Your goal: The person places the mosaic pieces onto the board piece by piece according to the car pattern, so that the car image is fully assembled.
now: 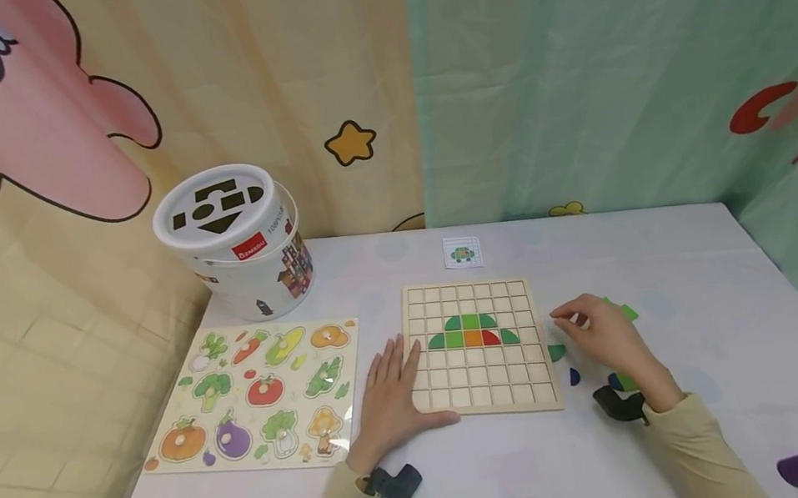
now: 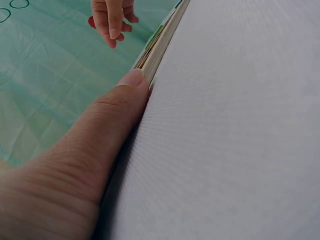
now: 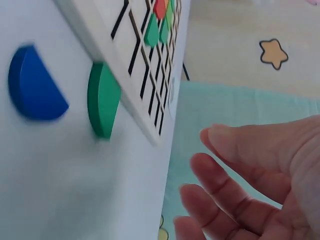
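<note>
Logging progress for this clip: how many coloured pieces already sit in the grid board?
8 on the grid board: three green pieces in the upper row, then green, green, orange, red, green below.

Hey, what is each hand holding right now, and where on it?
Nothing is gripped. The left hand lies flat against the grid board at its left edge; the right hand hovers empty.

Only readable text: red brand label (image 1: 249, 246) on the white bucket (image 1: 251, 278) at 10 o'clock on the counter (image 1: 673, 263), white letters, looks like "ZMKBDU", too small to confirm. Print beside it on the bucket rim (image 1: 285, 223) starts "100PCS", partly cut off. The small card (image 1: 462, 251) at 12 o'clock shows a picture, no legible text.
</note>
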`<action>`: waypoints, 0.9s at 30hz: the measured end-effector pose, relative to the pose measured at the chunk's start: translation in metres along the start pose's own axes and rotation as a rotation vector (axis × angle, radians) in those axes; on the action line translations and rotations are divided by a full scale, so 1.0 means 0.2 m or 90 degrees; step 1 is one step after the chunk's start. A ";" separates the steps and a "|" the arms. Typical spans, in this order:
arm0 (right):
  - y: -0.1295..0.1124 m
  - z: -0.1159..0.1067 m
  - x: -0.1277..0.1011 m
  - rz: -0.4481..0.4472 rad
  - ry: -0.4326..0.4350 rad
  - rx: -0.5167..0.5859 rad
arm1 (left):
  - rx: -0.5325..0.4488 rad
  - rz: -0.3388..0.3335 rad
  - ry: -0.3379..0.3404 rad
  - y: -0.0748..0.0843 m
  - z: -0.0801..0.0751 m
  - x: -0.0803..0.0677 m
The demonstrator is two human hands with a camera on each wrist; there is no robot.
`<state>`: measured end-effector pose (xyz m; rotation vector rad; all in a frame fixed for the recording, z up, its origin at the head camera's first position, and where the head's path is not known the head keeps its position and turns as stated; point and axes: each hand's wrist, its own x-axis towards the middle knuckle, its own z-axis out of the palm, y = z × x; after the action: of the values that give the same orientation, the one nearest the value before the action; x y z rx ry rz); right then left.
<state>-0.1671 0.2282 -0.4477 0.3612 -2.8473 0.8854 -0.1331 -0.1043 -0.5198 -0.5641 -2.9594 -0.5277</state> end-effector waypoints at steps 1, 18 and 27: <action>0.01 -0.01 0.00 0.007 -0.007 0.000 | 0.000 -0.001 0.000 0.00 0.00 0.00; 0.10 0.04 -0.04 0.037 -0.173 0.034 | 0.000 -0.002 -0.004 0.00 0.00 0.00; 0.10 0.03 -0.03 0.092 -0.155 -0.017 | 0.001 -0.004 -0.004 0.00 0.00 0.00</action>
<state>-0.1673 0.2419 -0.4636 0.2815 -3.1408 0.8815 -0.1330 -0.1038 -0.5195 -0.5579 -2.9687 -0.5253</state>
